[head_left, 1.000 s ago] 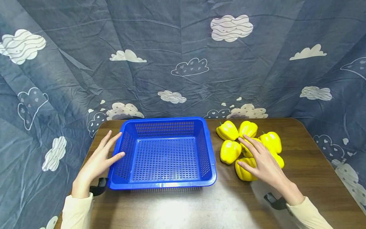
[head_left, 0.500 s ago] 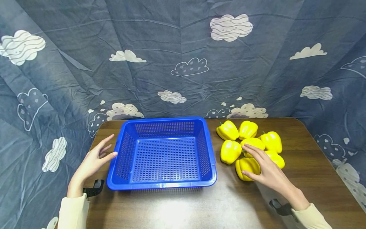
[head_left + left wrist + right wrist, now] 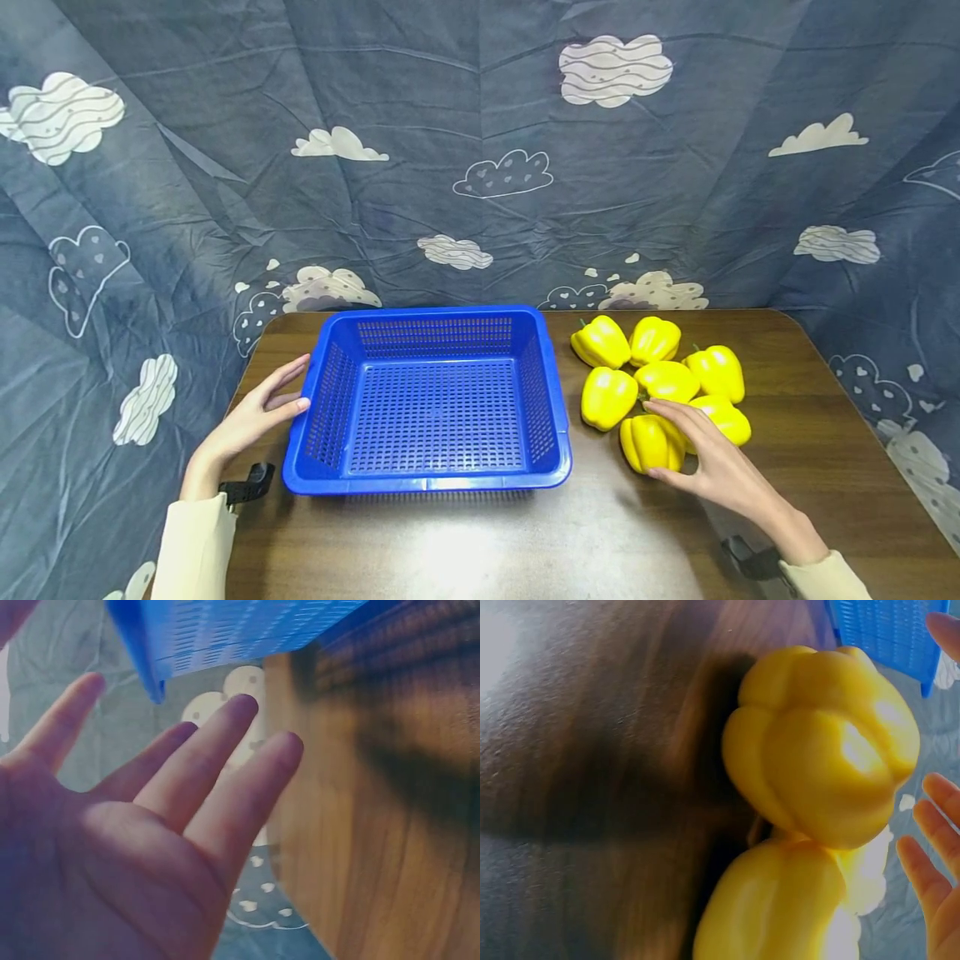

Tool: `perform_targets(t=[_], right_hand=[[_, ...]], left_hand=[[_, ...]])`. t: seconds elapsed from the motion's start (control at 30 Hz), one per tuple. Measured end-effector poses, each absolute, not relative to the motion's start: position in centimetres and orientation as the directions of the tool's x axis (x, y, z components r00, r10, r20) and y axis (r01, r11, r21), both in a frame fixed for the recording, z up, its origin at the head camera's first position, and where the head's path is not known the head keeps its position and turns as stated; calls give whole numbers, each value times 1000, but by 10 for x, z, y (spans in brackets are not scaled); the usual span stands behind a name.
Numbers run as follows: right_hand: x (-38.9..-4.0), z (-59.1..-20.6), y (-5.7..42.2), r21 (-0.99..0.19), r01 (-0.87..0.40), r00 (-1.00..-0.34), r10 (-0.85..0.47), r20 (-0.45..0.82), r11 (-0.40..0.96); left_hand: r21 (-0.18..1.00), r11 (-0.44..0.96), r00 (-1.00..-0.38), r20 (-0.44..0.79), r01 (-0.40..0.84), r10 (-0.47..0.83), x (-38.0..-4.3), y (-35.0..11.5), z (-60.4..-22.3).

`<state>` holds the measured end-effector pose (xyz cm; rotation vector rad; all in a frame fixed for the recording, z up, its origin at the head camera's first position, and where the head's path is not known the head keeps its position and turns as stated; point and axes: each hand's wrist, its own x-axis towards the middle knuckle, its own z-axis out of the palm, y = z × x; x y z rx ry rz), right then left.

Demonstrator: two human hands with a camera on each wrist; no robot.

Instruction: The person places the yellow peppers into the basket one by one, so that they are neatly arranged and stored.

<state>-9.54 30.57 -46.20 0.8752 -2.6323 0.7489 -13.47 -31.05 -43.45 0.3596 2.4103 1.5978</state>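
The right hand (image 3: 716,471) is much the closer to the nearest pepper (image 3: 649,444), which lies just off its fingertips on the side toward the left hand (image 3: 243,425), in the gap between finger and thumb. That hand's fingers and thumb are apart, set on either side of the pepper without curling round it; whether a fingertip touches the skin cannot be told. The pepper's stem does not show, so the run of its long axis is unclear.

Six other peppers (image 3: 667,382) crowd beyond the right hand's fingertips and knuckles, one of them partly behind the hand. All are glossy yellow, with smooth, bulging lobes and bright highlights; a few show a short green stem.

The left hand's fingers are also apart, holding nothing. It is just beside the near-hand wall of the basket (image 3: 427,483), though contact at the rim cannot be made out. The basket sits between the two hands: blue plastic, roughly rectangular, with a smooth, rounded rim and walls and floor pierced by rows of small slots.

Under both hands is the counter (image 3: 817,450), brown with wood grain. Beyond them hangs a creased grey-blue cloth (image 3: 480,100) printed with pale clouds.
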Motion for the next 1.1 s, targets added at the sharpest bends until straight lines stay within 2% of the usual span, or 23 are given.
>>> perform_targets(t=[0.4, 0.63, 1.1], right_hand=[[-90, -472, 310, -424, -580, -814, -465, 350, 696], [-91, -476, 311, -411, -590, -806, -472, 358, 695], [-97, -484, 309, -393, -577, -815, -466, 345, 716]], left_hand=[[960, 281, -915, -113, 1, 388, -147, -304, -447], [984, 176, -903, -90, -16, 420, -151, -299, -457], [995, 47, -914, -104, -92, 393, -151, -295, -472]])
